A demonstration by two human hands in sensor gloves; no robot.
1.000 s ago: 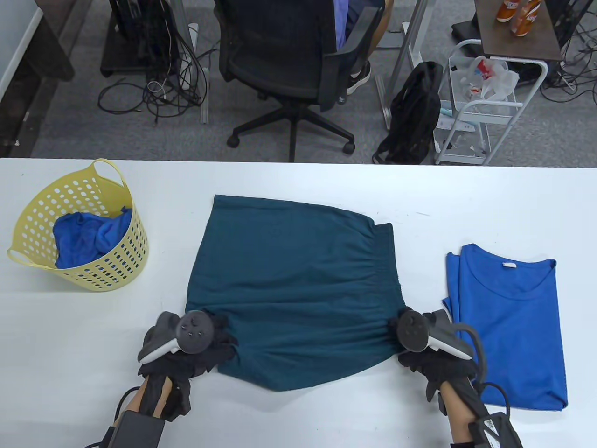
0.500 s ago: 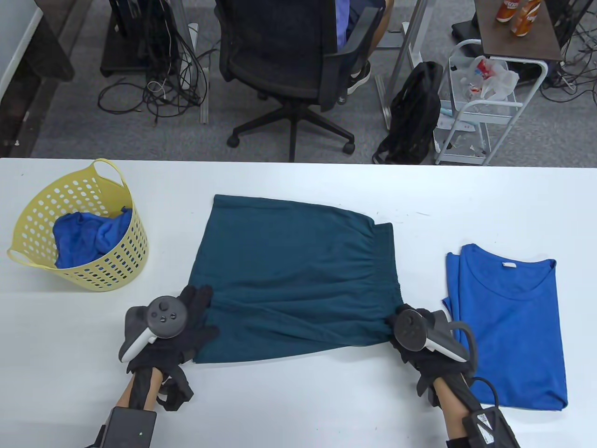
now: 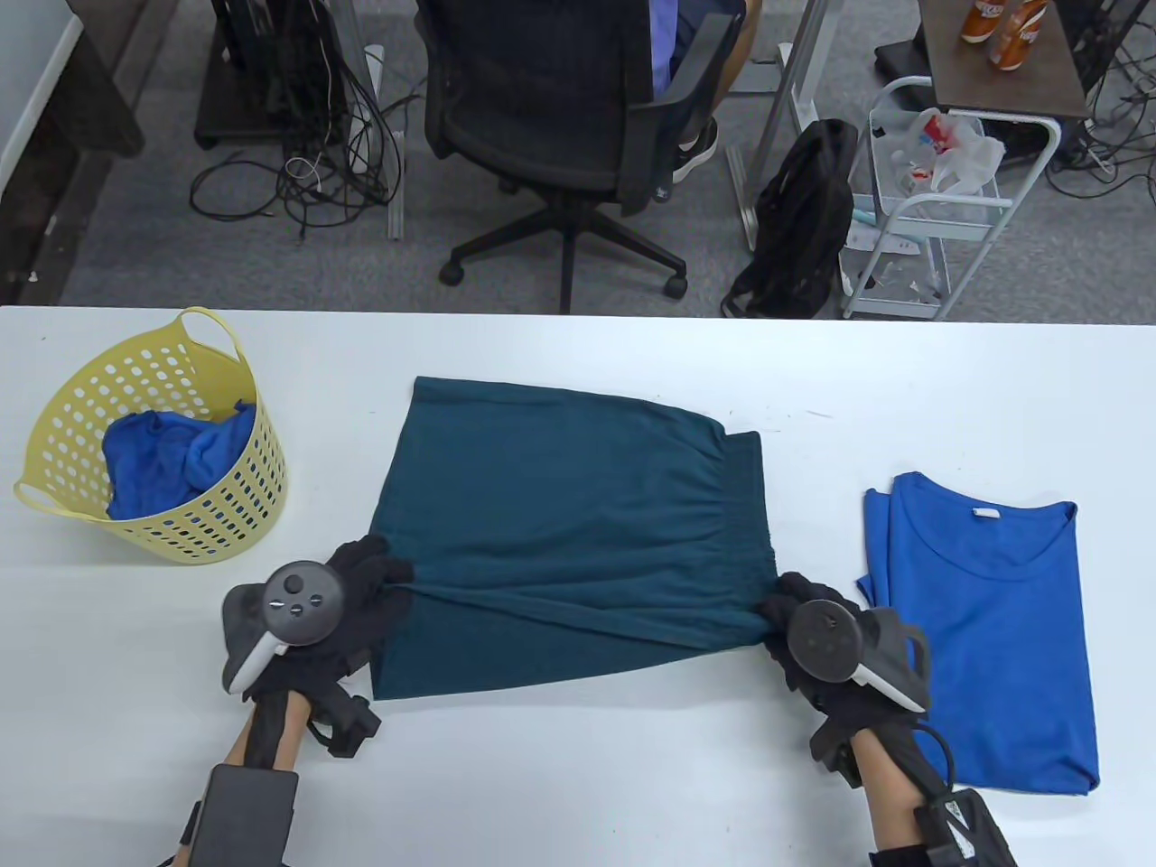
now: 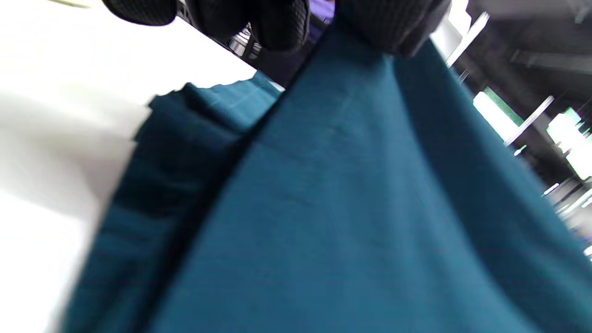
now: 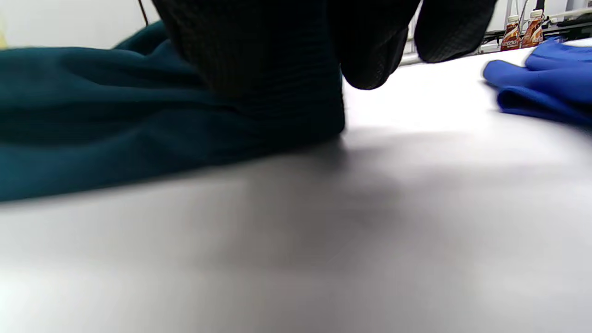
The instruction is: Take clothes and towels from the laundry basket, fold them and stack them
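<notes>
Table view: teal shorts (image 3: 569,506) lie mid-bench, near edge pinched by left hand (image 3: 357,596) and right hand (image 3: 795,632), fold apparently half made; blue T-shirt (image 3: 989,623) lies folded on the right; blue cloth (image 3: 172,456) waits in yellow basket (image 3: 63,406).
Left wrist view: fingers (image 4: 277,23) clamp teal fabric.
Right wrist view: fingers (image 5: 259,60) grip the shorts' bunched corner; bench (image 5: 370,231) bare ahead.

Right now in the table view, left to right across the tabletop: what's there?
Yellow perforated plastic laundry basket holding crumpled blue cloth → left hand → dark teal shorts → right hand → folded blue T-shirt.
</notes>
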